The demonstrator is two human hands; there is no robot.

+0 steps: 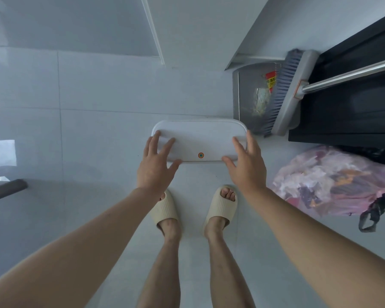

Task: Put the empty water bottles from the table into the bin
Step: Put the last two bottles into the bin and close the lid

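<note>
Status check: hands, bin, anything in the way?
Left hand and right hand open, empty, over the white bin, one at each end. Lid shut. No bottles in view. Pink rubbish bag right, clear of bin.

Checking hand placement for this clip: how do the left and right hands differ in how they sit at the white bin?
The left hand lies palm-down with its fingers spread over the near-left corner of the bin lid. The right hand is turned more on edge and wraps the lid's right end, fingers closer together. Both are bare, open and empty, one at each end of the closed bin.
</note>
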